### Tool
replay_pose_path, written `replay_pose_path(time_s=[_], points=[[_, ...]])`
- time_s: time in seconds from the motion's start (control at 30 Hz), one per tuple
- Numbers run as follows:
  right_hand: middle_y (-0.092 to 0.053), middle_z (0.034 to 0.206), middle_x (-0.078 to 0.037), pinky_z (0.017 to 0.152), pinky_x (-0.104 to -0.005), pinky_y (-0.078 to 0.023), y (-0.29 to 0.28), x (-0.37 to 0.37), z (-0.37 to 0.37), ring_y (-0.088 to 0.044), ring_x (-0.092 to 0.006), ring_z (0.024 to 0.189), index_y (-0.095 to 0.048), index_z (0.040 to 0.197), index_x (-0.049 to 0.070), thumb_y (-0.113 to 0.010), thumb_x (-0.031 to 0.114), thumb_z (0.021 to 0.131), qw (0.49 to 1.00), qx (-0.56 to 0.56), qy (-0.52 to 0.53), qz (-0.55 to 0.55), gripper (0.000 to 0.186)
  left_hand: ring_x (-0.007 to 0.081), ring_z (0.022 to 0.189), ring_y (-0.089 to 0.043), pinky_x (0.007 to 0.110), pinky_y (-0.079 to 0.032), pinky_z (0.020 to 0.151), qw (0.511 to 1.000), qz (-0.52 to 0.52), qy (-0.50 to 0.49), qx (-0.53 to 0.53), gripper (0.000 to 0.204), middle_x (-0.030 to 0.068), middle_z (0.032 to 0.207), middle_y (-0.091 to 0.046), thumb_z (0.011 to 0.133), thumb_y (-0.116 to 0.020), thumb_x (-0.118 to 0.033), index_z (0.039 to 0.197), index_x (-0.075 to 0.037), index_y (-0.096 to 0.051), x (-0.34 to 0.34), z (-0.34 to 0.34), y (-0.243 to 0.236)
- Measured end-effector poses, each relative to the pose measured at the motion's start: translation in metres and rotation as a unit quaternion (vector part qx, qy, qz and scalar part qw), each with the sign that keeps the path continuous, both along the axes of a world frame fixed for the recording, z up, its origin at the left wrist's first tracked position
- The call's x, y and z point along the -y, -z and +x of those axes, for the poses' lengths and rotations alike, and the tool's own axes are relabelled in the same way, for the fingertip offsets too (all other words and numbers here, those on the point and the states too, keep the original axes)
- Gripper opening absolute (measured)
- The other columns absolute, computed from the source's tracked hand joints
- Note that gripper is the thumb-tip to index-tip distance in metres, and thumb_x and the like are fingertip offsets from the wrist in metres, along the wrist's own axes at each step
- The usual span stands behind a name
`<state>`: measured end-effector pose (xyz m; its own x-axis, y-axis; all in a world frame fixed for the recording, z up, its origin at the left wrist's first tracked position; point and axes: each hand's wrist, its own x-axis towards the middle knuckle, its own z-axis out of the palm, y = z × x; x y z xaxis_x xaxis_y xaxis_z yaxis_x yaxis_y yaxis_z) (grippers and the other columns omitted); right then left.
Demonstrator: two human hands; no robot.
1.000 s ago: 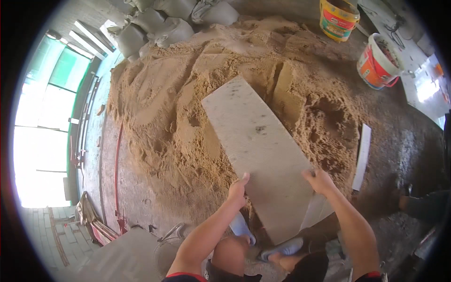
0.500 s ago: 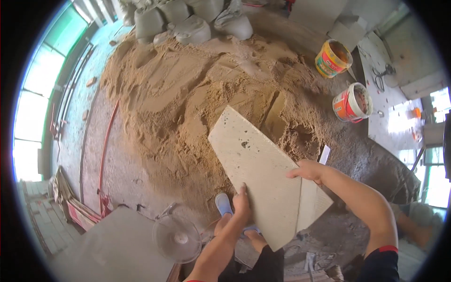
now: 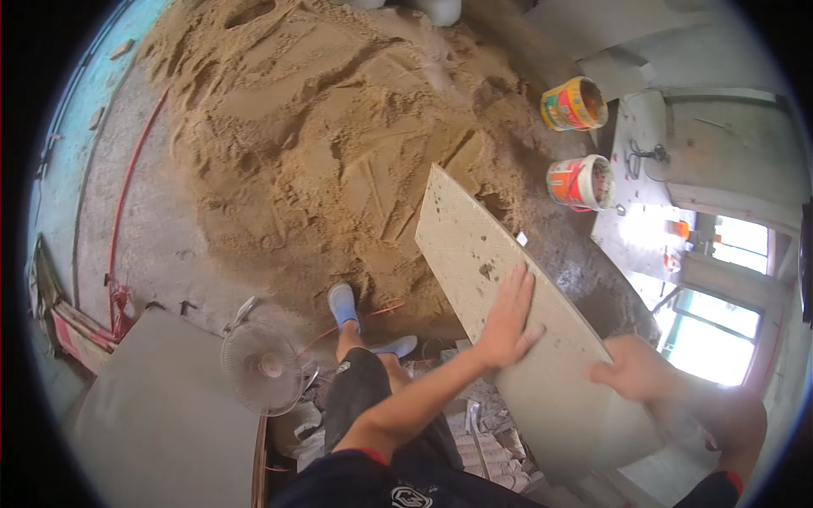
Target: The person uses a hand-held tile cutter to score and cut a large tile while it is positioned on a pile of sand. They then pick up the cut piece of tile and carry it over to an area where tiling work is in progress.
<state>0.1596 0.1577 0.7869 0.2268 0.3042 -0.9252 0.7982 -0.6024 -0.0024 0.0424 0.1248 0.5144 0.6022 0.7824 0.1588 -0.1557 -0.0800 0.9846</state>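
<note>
A large, pale, angular-cut tile (image 3: 474, 262), spotted with dark marks, stands tilted in front of me on the right. My left hand (image 3: 508, 322) lies flat against its broad face, fingers stretched out. On the long right edge, my right hand (image 3: 635, 370) is closed around the tile, thumb on the near face and the other fingers hidden behind. Both the right hand and the tile's lower end are a little blurred. Beyond the tile spreads a wide heap of sand (image 3: 296, 161).
Two buckets, one yellow (image 3: 574, 104) and one white and red (image 3: 581, 183), stand right of the sand. A fan (image 3: 264, 364) and a large grey panel (image 3: 161, 415) are at lower left. A red hose (image 3: 135, 161) runs along the left floor. Rubble (image 3: 491, 449) lies near my feet.
The tile has swung to the right and turned more edge-on. My left hand has shifted from its left edge to flat on its face; the right hand still grips the right edge.
</note>
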Motion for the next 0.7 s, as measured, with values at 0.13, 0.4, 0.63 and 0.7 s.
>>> replay_pose_path(time_s=[0.13,0.4,0.63,0.7], points=[[-0.072,0.095,-0.017,0.078,-0.0376,-0.053,-0.1,0.044,-0.012,-0.069,-0.026,0.084,-0.066,0.118,0.007,-0.064,0.033,0.089,0.996,0.085,-0.003,-0.039,0.039,0.0376,0.151,-0.006,0.049,-0.006,0.122,0.998,-0.053,-0.038,0.001,0.078,0.0249,0.163,-0.005,0.099,-0.044,-0.038,0.155,0.003,-0.01,-0.046,0.065,0.022],[-0.072,0.091,-0.014,0.076,-0.0369,-0.053,-0.205,0.118,-0.008,-0.069,-0.0266,0.08,-0.069,0.114,0.009,-0.063,0.044,0.09,0.946,0.16,0.227,-0.168,0.043,0.0408,0.148,-0.018,0.044,-0.015,0.121,0.944,-0.176,-0.051,-0.275,0.069,0.0288,0.158,-0.02,0.103,-0.039,-0.043,0.149,0.006,-0.029,-0.069,0.08,0.101],[-0.068,0.081,-0.016,0.069,-0.0408,-0.054,-0.202,0.223,0.017,-0.069,-0.0286,0.072,-0.07,0.103,0.006,-0.068,0.048,0.086,0.956,0.085,0.268,-0.086,0.045,0.0389,0.151,-0.006,0.048,-0.006,0.121,0.99,0.029,0.138,-0.013,0.072,0.0279,0.161,-0.007,0.103,-0.041,-0.035,0.154,0.007,-0.012,0.106,0.091,-0.038],[-0.067,0.079,-0.016,0.069,-0.0416,-0.054,-0.195,0.257,0.023,-0.069,-0.0282,0.071,-0.07,0.101,0.006,-0.067,0.05,0.086,0.931,0.074,0.334,-0.13,0.046,0.0392,0.143,-0.031,0.043,-0.022,0.119,0.96,-0.19,0.074,-0.194,0.072,0.0315,0.153,-0.03,0.102,-0.042,-0.047,0.146,0.01,-0.033,0.131,0.124,0.069]])
